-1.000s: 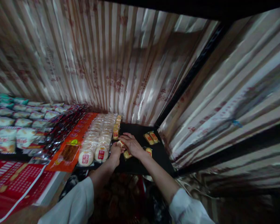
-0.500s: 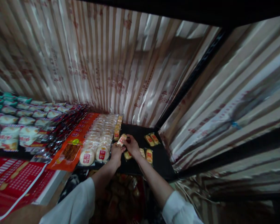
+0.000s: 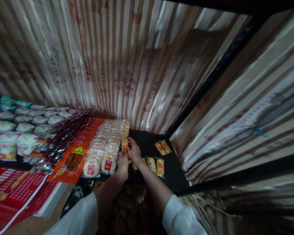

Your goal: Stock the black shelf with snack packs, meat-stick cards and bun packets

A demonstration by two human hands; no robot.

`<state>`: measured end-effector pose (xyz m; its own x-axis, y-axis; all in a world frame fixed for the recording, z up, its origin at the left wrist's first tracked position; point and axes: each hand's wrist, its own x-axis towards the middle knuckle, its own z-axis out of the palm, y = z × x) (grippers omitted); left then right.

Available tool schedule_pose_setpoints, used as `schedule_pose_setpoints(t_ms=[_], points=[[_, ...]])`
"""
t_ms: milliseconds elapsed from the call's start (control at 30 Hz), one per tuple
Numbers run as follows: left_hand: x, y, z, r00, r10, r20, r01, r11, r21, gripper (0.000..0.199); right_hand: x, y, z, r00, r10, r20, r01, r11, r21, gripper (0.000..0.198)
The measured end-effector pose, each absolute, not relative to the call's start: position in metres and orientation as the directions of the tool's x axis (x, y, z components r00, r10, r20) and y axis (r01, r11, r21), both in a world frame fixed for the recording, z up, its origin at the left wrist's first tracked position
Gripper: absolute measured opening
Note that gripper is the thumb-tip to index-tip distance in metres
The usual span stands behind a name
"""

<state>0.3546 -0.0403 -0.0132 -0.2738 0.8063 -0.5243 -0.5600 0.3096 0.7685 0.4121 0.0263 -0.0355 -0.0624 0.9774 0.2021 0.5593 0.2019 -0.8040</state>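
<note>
My left hand [image 3: 123, 163] and my right hand [image 3: 134, 151] meet at the front of a narrow row of small wrapped pastries [image 3: 125, 132]. Between my fingers is a yellow wrapped pastry [image 3: 124, 144] with an orange-red label, standing against the row's front end. My left fingers pinch it from below and my right fingers from its right side; my hands hide its lower edge. Just left of my hands stand two rows of round white wrapped cakes [image 3: 107, 164] with red labels. Right of my right wrist lie several loose wrapped pastries [image 3: 160, 167], one partly hidden by my forearm.
Two more wrapped pastries [image 3: 162, 148] lie farther back on the black shelf [image 3: 147, 140]. An orange snack pack [image 3: 71, 163], white bags [image 3: 5, 145] and a red box [image 3: 17, 192] are on the left. Striped sheeting [image 3: 127, 65] hangs behind; a black post [image 3: 210, 78] slants at right.
My hands have brought the pastry left and up against the front of the narrow row, turning it from slanted to upright. The view has shifted slightly.
</note>
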Motion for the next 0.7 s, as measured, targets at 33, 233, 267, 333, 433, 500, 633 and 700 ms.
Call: schedule_pose_setpoints(t_ms=[33, 233, 267, 333, 433, 500, 633, 700], points=[[0.353, -0.039, -0.014, -0.264, 0.810, -0.524, -0.562, 0.312, 0.766, 0.038, 0.411, 0.028, -0.038, -0.068, 0.974, 0.215, 0.555, 0.216, -0.803, 0.052], [0.348, -0.036, -0.018, -0.222, 0.849, -0.480, -0.547, 0.299, 0.782, 0.040, 0.410, 0.031, -0.050, -0.054, 0.971, 0.234, 0.555, 0.224, -0.801, 0.046], [0.348, -0.036, -0.018, -0.222, 0.851, -0.476, -0.537, 0.301, 0.788, 0.040, 0.410, 0.031, -0.052, -0.047, 0.972, 0.231, 0.557, 0.217, -0.802, 0.046], [0.347, -0.036, -0.016, -0.228, 0.855, -0.466, -0.512, 0.301, 0.804, 0.040, 0.410, 0.031, -0.057, -0.027, 0.974, 0.224, 0.559, 0.201, -0.804, 0.045], [0.346, -0.035, -0.013, -0.240, 0.849, -0.471, -0.472, 0.322, 0.821, 0.041, 0.409, 0.032, -0.063, -0.011, 0.979, 0.203, 0.549, 0.176, -0.817, 0.042], [0.346, -0.033, -0.011, -0.253, 0.842, -0.477, -0.443, 0.338, 0.831, 0.042, 0.408, 0.033, -0.065, -0.018, 0.983, 0.185, 0.529, 0.166, -0.832, 0.038], [0.345, -0.030, -0.010, -0.253, 0.845, -0.470, -0.414, 0.344, 0.843, 0.040, 0.408, 0.033, -0.062, -0.035, 0.988, 0.149, 0.528, 0.145, -0.837, 0.034], [0.345, -0.031, -0.010, -0.245, 0.849, -0.468, -0.421, 0.342, 0.840, 0.038, 0.409, 0.032, -0.058, -0.041, 0.991, 0.131, 0.535, 0.132, -0.834, 0.037]])
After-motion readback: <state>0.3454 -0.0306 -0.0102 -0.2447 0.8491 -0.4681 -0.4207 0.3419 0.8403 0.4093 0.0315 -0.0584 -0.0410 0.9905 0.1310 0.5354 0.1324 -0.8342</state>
